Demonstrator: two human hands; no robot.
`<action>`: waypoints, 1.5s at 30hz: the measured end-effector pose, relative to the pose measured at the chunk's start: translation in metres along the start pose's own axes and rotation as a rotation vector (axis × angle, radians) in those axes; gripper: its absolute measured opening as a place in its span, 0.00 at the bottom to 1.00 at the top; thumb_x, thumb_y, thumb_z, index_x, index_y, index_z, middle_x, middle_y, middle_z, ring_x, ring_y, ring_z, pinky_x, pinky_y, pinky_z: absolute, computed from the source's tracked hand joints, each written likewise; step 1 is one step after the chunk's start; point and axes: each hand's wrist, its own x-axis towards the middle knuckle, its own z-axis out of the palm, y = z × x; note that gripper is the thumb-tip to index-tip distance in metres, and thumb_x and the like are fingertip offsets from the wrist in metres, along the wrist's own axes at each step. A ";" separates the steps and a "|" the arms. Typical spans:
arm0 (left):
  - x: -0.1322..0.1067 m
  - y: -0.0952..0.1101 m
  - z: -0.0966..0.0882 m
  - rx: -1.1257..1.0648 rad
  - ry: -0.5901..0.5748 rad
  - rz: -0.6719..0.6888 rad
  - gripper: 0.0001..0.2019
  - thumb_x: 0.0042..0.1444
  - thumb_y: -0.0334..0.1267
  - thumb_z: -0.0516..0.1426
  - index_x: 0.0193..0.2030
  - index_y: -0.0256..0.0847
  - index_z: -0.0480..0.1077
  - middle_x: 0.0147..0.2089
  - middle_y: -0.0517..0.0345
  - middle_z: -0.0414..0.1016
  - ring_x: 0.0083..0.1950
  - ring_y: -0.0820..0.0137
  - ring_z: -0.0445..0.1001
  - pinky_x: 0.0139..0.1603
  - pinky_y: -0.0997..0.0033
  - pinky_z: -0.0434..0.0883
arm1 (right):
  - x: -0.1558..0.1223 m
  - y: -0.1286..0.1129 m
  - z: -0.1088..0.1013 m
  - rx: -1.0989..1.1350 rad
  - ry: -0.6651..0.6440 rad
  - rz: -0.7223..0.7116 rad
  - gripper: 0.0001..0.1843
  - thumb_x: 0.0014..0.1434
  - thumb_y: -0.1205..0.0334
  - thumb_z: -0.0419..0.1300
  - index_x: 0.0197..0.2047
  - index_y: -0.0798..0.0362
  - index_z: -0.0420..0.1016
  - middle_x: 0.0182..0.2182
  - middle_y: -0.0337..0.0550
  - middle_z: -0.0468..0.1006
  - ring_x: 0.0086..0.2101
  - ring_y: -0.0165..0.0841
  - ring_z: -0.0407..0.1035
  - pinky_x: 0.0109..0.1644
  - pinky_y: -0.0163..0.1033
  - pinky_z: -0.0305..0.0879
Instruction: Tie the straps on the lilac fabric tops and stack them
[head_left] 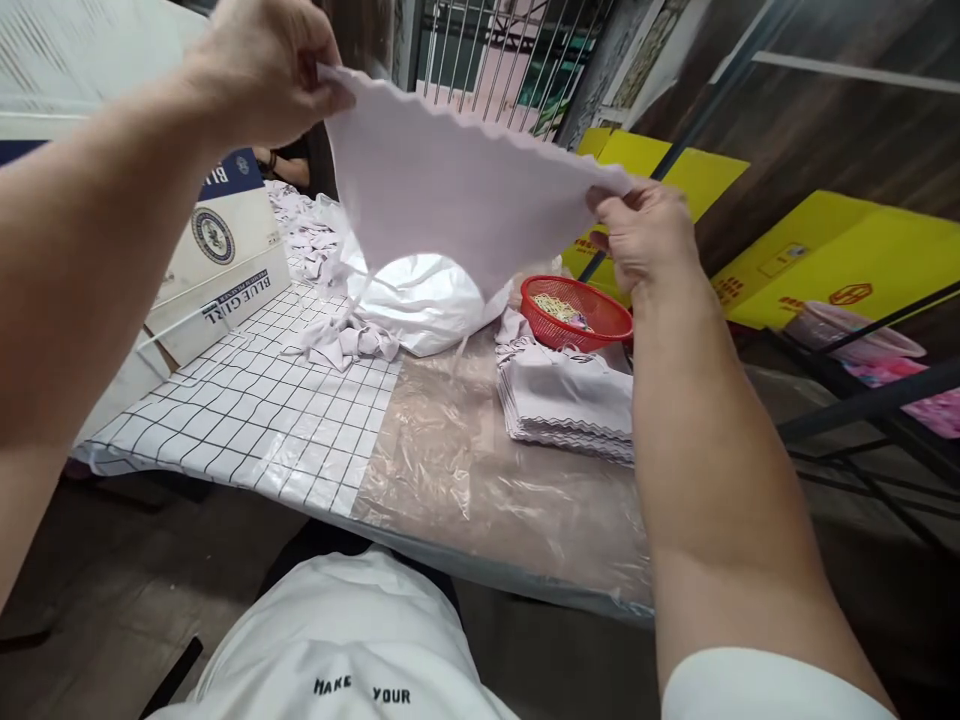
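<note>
I hold a white square cloth (450,190) with zigzag-cut edges up in the air above the table. My left hand (262,70) pinches its upper left corner, fingers closed on the fabric. My right hand (645,235) grips the right corner, lower down, so the cloth hangs slanted. Under it lies a white plastic bag (427,300), bulging. A stack of the same white cloths (570,400) rests on the table just left of my right forearm.
A red plastic basket (581,315) with rubber bands stands behind the stack. A cardboard box (225,270) printed BLUE GIRL sits at the left on the checked tablecloth (247,410). Loose cloth scraps (337,345) lie by the bag. Yellow boxes (840,260) are at right.
</note>
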 end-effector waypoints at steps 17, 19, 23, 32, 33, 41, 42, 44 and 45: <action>-0.322 -0.063 0.137 -0.434 -0.557 0.160 0.11 0.60 0.35 0.50 0.35 0.47 0.74 0.37 0.53 0.77 0.40 0.61 0.72 0.39 0.62 0.72 | -0.307 0.111 0.075 -0.669 -0.584 -0.230 0.17 0.62 0.71 0.56 0.49 0.46 0.80 0.44 0.49 0.79 0.46 0.41 0.69 0.47 0.49 0.67; -0.328 -0.064 0.128 -0.418 -0.550 0.139 0.10 0.59 0.35 0.52 0.37 0.49 0.75 0.39 0.53 0.77 0.42 0.60 0.73 0.40 0.61 0.72 | -0.307 0.098 0.068 -0.681 -0.617 -0.214 0.17 0.63 0.70 0.54 0.49 0.46 0.79 0.45 0.49 0.78 0.47 0.41 0.69 0.50 0.51 0.67; -0.327 -0.049 0.119 -0.357 -0.472 0.096 0.17 0.60 0.33 0.50 0.50 0.51 0.75 0.51 0.51 0.76 0.52 0.58 0.72 0.49 0.58 0.73 | -0.294 0.080 0.065 -0.658 -0.652 -0.187 0.15 0.64 0.65 0.55 0.51 0.47 0.77 0.49 0.51 0.77 0.50 0.43 0.70 0.51 0.51 0.69; -0.335 -0.037 0.152 -0.202 -0.456 0.032 0.20 0.66 0.47 0.49 0.60 0.47 0.71 0.63 0.49 0.71 0.67 0.53 0.64 0.63 0.50 0.66 | -0.299 0.093 0.080 -0.671 -0.716 -0.232 0.20 0.65 0.53 0.57 0.58 0.47 0.74 0.57 0.54 0.74 0.57 0.46 0.68 0.57 0.54 0.68; -0.330 -0.039 0.154 -0.202 -0.413 -0.020 0.19 0.66 0.46 0.48 0.57 0.46 0.73 0.60 0.48 0.73 0.63 0.53 0.67 0.61 0.51 0.67 | -0.298 0.094 0.081 -0.669 -0.707 -0.245 0.20 0.66 0.53 0.56 0.58 0.47 0.74 0.57 0.54 0.74 0.57 0.46 0.68 0.57 0.55 0.68; -0.272 -0.057 0.183 -0.354 -0.441 -0.208 0.17 0.59 0.49 0.53 0.43 0.41 0.76 0.45 0.47 0.73 0.46 0.57 0.67 0.49 0.54 0.70 | -0.284 0.114 0.089 -0.681 -0.413 -0.245 0.16 0.67 0.58 0.55 0.56 0.47 0.73 0.52 0.54 0.76 0.52 0.46 0.71 0.52 0.54 0.71; -0.269 -0.060 0.185 -0.376 -0.485 -0.206 0.17 0.58 0.50 0.54 0.41 0.41 0.76 0.44 0.47 0.73 0.46 0.57 0.66 0.49 0.54 0.69 | -0.284 0.115 0.087 -0.679 -0.375 -0.231 0.16 0.67 0.59 0.54 0.56 0.47 0.72 0.51 0.53 0.76 0.51 0.45 0.71 0.52 0.54 0.71; -0.265 -0.068 0.187 -0.403 -0.546 -0.211 0.17 0.58 0.52 0.53 0.36 0.41 0.75 0.42 0.47 0.72 0.46 0.57 0.66 0.48 0.54 0.69 | -0.287 0.116 0.083 -0.682 -0.337 -0.205 0.16 0.67 0.60 0.54 0.57 0.47 0.72 0.51 0.53 0.76 0.52 0.44 0.71 0.53 0.54 0.70; -0.265 -0.072 0.187 -0.413 -0.561 -0.211 0.17 0.57 0.52 0.53 0.34 0.41 0.74 0.42 0.47 0.72 0.46 0.57 0.66 0.49 0.55 0.69 | -0.289 0.116 0.082 -0.691 -0.342 -0.198 0.17 0.67 0.60 0.54 0.57 0.47 0.71 0.52 0.53 0.75 0.52 0.44 0.71 0.54 0.54 0.70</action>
